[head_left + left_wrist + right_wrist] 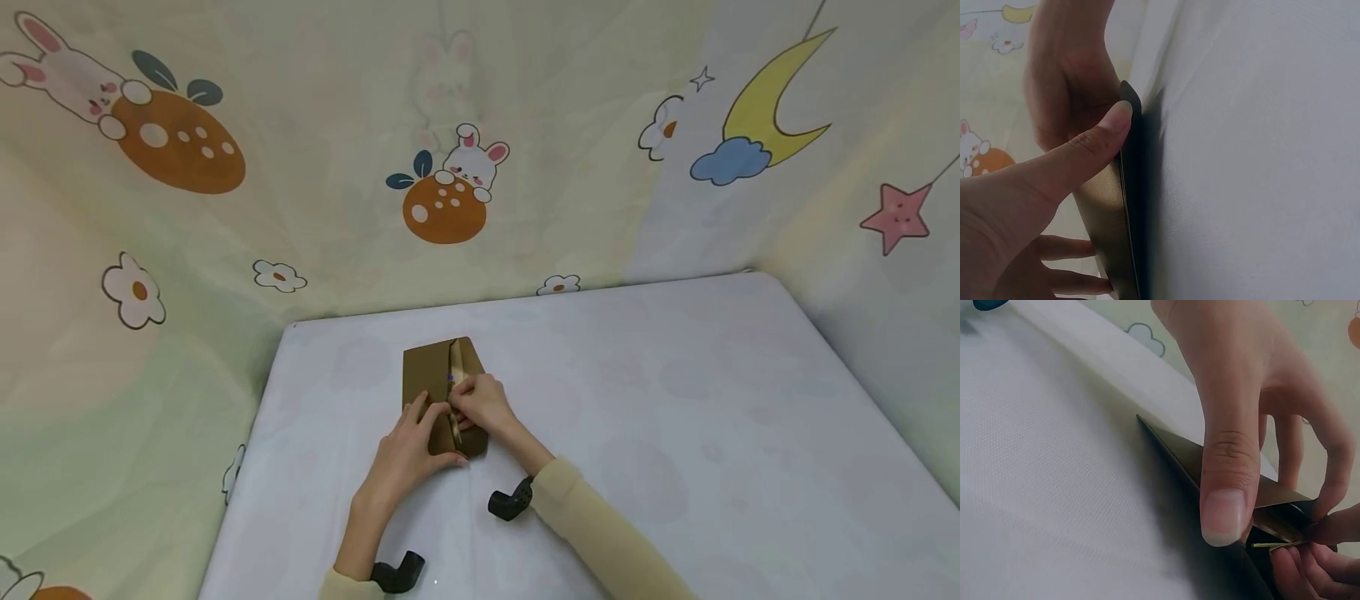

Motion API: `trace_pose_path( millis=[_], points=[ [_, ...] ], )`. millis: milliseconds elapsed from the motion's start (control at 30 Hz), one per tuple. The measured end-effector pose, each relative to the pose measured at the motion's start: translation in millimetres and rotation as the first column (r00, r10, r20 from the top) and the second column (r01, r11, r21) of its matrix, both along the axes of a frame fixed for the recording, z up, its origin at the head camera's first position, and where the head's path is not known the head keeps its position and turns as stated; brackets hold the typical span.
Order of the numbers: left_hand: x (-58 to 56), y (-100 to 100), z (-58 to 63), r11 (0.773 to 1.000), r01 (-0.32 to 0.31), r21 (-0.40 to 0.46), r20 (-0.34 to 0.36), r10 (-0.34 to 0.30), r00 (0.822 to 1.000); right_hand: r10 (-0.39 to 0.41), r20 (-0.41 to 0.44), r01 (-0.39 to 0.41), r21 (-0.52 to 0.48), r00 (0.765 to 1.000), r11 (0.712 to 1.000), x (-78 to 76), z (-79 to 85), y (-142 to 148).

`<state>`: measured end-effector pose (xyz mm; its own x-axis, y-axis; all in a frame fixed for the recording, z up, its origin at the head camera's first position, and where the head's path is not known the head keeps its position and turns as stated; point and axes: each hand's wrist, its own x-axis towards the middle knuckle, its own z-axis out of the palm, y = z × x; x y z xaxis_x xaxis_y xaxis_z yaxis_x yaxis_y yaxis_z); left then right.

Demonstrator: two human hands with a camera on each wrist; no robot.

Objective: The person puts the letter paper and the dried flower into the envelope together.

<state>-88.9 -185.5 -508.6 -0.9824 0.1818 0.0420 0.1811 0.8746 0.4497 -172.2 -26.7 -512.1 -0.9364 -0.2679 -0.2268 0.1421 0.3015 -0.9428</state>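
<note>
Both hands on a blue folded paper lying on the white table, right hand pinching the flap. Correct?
Not quite: the folded paper is brown, not blue, as the head view shows. The rest holds: left hand and right hand are on it, on the white table.

White table (675,433) mostly bare: wide free room from 1 through 5 o'clock of the brown folded envelope (438,379), narrower strip at 9 o'clock up to the table's left edge. Cartoon-print cloth (315,167) walls the table at 12 o'clock just behind the envelope, also along the left at 9 and the right at 3, so entry is only from 6 o'clock. That side is taken by both forearms: left hand (408,450) presses on the envelope at 7, right hand (483,404) on its flap at 5. The two hands touch, with no gap between them.
</note>
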Motion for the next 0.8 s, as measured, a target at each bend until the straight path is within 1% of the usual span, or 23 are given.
trace_pose_path(
  millis=[233, 333, 467, 633, 800],
  points=[
    [0.5, 0.8, 0.5, 1.000, -0.005, 0.001, 0.010, 0.005, 1.000, -0.007, -0.040, 0.008, 0.019, 0.999, 1.000, -1.1, -4.2, -4.9],
    [0.4, 0.8, 0.7, 1.000, -0.008, 0.003, 0.015, 0.008, 1.000, 0.006, -0.079, -0.003, 0.035, 0.997, 0.999, -2.2, -7.3, -6.8],
    [0.2, 0.6, 0.2, 1.000, -0.007, 0.008, 0.017, 0.007, 1.000, 0.027, -0.130, -0.019, 0.063, 0.991, 0.998, -3.6, -11.5, -9.3],
    [0.1, 0.2, -1.0, 1.000, -0.003, 0.007, 0.015, 0.003, 1.000, 0.053, -0.171, -0.033, 0.117, 0.984, 0.993, -5.1, -14.3, -11.1],
    [-0.8, -0.5, -1.0, 1.000, -0.007, 0.004, 0.014, 0.007, 1.000, 0.062, -0.219, -0.027, 0.159, 0.974, 0.987, -6.5, -16.6, -11.6]
  ],
)
